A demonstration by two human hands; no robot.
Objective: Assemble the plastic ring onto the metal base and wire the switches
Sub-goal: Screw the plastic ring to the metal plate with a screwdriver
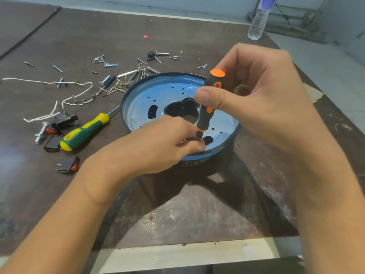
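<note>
We see the base (138, 99) on the worktop (197, 210), dished side up, dark piece at its centre. Right hand (256, 99) fingers clamp the driver (205, 115), upright, tip at the near rim. Left hand (164, 143) fingers pinch a small part beside the tip. Switch (69, 164) lies well left.

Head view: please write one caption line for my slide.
Right hand holds an orange-and-black screwdriver on the round blue metal base; left hand pinches its tip.

- Dark brown table (197, 204), scuffed and scratched, with a pale front edge.
- Pale floor (335, 62) on the right.
- Light wall (308, 2) behind, with a thin metal frame (284, 15) near it.
</note>
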